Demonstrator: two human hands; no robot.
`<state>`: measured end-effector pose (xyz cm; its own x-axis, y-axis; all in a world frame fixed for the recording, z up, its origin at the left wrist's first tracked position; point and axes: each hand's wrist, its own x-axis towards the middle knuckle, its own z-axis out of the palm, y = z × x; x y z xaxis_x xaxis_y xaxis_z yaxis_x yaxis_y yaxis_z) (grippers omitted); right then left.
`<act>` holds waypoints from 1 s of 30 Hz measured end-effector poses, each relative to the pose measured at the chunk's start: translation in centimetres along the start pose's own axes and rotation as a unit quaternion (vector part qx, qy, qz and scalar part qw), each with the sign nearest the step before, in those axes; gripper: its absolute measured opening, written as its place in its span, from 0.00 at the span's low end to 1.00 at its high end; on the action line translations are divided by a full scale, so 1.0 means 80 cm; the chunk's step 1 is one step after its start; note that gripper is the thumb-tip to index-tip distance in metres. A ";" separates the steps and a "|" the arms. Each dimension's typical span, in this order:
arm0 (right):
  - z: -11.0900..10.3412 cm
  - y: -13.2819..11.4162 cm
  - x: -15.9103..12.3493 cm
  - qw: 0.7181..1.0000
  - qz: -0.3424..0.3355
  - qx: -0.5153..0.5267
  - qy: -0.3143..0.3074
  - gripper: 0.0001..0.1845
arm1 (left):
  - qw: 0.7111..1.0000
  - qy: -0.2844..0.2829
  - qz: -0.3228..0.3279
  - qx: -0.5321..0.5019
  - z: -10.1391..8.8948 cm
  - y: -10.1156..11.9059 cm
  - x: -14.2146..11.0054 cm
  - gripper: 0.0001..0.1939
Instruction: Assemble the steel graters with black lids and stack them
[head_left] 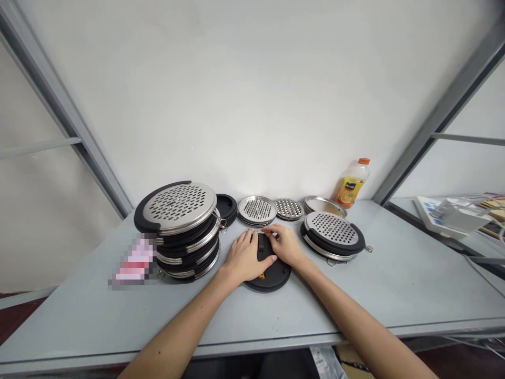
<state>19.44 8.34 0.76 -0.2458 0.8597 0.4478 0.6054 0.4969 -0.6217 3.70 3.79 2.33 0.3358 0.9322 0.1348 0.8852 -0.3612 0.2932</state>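
A round black disc lies flat on the table in front of me, with a small dark raised strip and a small yellow mark on its face. My left hand rests across its left side, fingers stretched towards the far rim and thumb pointing right. At the far right of the rim, my right hand has its fingers bent and pinched together by a small shiny bit of metal. What exactly sits between those fingertips is too small to make out.
On the left rises a tall stack of perforated metal-and-black discs; black round parts lie behind it. Along the wall are grater plates, a coarser plate, a metal ring and an orange-capped bottle. Another disc stack stands right.
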 end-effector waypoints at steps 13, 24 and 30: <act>0.006 0.008 0.005 0.995 0.041 0.086 -0.004 0.12 | 1.000 -0.008 0.008 -0.003 -0.003 -0.001 -0.001 0.43; 0.008 0.007 0.003 0.995 0.066 0.070 0.030 0.11 | 0.999 -0.034 0.011 -0.005 -0.005 -0.004 0.002 0.43; 0.009 0.002 0.002 0.996 0.057 0.049 0.041 0.11 | 0.999 -0.042 0.017 0.000 -0.005 -0.008 0.002 0.43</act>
<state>19.00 8.64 0.25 -0.1156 0.9006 0.4191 0.5488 0.4096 -0.7287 3.09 4.19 2.55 0.3920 0.9176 0.0660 0.8724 -0.3936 0.2900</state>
